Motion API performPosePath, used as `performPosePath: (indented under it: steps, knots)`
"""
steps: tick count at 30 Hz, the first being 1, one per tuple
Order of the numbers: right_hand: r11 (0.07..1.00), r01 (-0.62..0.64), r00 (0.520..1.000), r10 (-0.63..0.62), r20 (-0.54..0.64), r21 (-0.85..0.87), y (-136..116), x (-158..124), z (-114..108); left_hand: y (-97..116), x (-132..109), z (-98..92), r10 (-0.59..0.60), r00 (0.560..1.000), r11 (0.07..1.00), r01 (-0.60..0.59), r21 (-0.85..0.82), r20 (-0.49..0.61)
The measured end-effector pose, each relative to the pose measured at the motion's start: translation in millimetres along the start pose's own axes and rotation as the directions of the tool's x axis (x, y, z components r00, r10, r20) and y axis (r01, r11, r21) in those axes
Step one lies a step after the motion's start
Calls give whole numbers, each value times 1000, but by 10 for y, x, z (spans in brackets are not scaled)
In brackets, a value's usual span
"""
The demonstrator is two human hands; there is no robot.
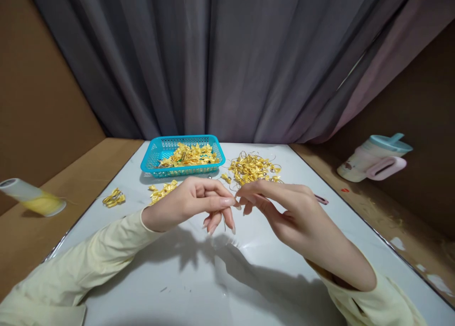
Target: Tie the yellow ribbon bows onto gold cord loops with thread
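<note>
My left hand (194, 203) and my right hand (284, 207) meet fingertip to fingertip above the white table (199, 278). Both are closed in a pinch on something thin between them that I cannot make out, perhaps a fine thread or wire. Beyond my hands lies a heap of small yellow bows with wire loops (253, 167). A blue plastic basket (151, 158) at the back holds more yellow bows. A small row of yellow bows (162, 191) lies by my left hand, and a separate little cluster of bows (113, 197) sits further left.
A spool of yellow thread (33, 199) lies on the brown ledge at left. A pink and blue lidded jug (377, 159) stands on the ledge at right. A small pink-handled tool (322, 200) lies behind my right hand. A grey curtain hangs behind the table.
</note>
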State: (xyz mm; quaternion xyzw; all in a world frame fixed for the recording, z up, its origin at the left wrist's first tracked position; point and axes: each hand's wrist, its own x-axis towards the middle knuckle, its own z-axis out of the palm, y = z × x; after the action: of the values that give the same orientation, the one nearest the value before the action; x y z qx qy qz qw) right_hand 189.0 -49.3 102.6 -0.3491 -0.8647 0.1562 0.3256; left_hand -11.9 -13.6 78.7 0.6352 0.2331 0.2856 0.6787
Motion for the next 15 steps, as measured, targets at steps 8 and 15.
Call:
performPosePath:
  steps: [8,15]
  knots:
    - [998,-12,1000,12,11,-63,-29,-10,47,16,-11,23,-26,998,995,30,93,-50]
    - [993,-31,994,42,98,-112,-23,-35,92,-13,-22,78,-63,993,946,91,311,-99]
